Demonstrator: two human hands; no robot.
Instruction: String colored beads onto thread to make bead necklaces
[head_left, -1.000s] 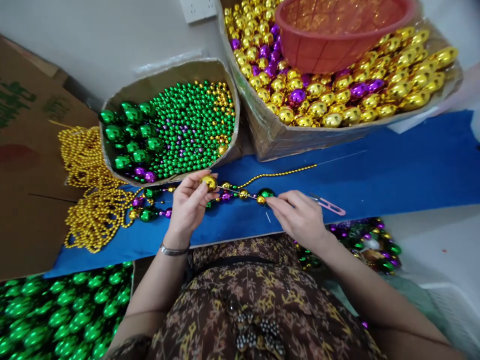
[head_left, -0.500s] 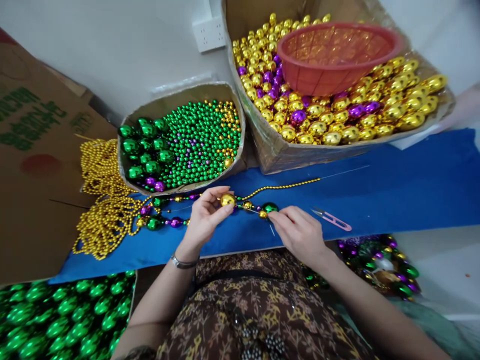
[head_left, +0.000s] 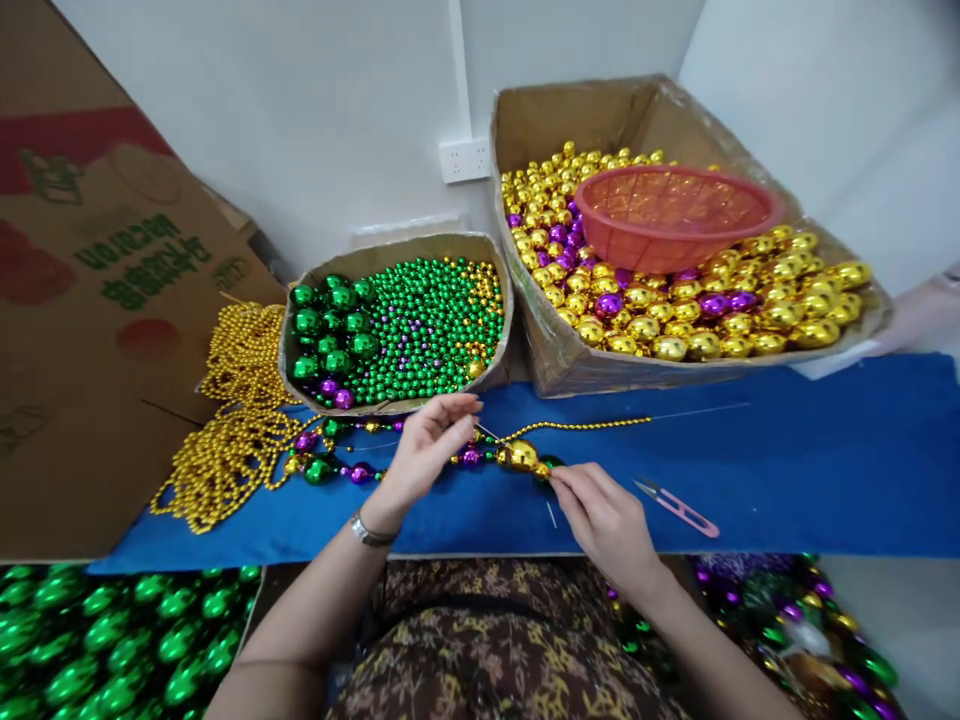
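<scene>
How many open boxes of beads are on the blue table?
2: the smaller box behind the left hand, and the larger box to its right. No others show.

One left hand (head_left: 431,450), one right hand (head_left: 604,515), two tabletop cardboard bead boxes (head_left: 570,372), one pair of thread snips (head_left: 679,508).
Hands at seven and five o'clock, boxes at ten and two, snips at four; two piles of gold bead strands (head_left: 221,470) at eight and nine, one red plastic basket (head_left: 652,245) at two, one printed carton (head_left: 90,350) at nine, one wall socket plate (head_left: 465,160) at twelve; small green beads (head_left: 416,345) beyond counting.
</scene>
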